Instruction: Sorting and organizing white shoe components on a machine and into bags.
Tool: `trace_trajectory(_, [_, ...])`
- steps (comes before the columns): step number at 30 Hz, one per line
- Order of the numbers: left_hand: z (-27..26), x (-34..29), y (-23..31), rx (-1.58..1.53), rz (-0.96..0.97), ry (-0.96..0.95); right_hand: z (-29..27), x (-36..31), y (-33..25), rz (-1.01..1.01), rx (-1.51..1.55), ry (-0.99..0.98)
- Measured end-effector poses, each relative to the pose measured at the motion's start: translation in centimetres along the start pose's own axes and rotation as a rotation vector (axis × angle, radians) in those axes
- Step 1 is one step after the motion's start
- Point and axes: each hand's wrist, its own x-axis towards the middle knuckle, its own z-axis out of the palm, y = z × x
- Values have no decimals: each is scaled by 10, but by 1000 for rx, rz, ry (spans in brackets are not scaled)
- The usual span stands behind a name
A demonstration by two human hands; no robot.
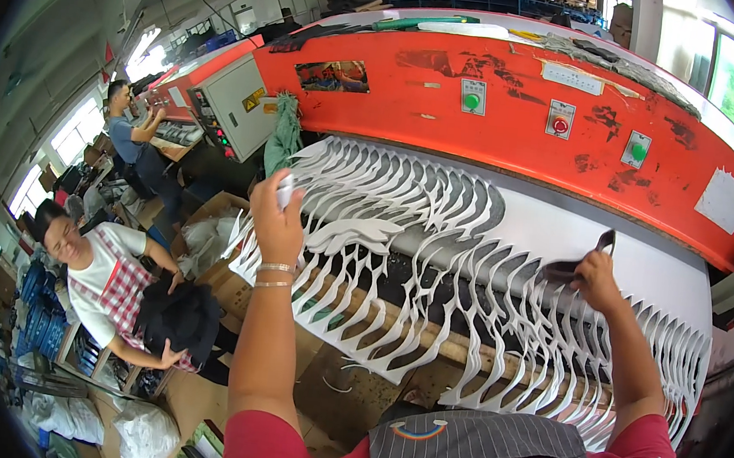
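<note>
My left hand (278,220) is raised at the left end of a cut-up white sheet (553,220). Its fingers are closed round a small white piece (285,190), mostly hidden by the hand. Over the right part of the sheet, my right hand (599,282) grips a dark curved strip-like tool (563,271), one end of which sticks up past the fingers. Rows of long curved openings run through the sheet, leaving thin wavy strips that droop over the near edge. A small pile of white curved pieces (353,235) lies on it, to the right of my left hand.
Beyond the sheet stands a red machine beam (521,94) with green and red push buttons. Left of it are a grey control cabinet (236,106) and a green cloth bundle (285,133). A person (126,294) holding black material stands at left; another person (142,132) works farther back.
</note>
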Motion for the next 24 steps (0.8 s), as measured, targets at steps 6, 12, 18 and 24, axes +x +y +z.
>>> trace_trajectory(6, [89,-27,-78,300,322,-557,54,-60,5,278,-52,126])
trace_trajectory(12, [118,-57,-124,464,-216,-1212,63,-67,-14,802,-255,151])
trace_trajectory(18, [94,-64,-150,366,-224,-1146,52,-40,11,805,98,196])
trace_trajectory(24, [85,-91,-139,231,-49,-1067,68,27,34,832,572,31])
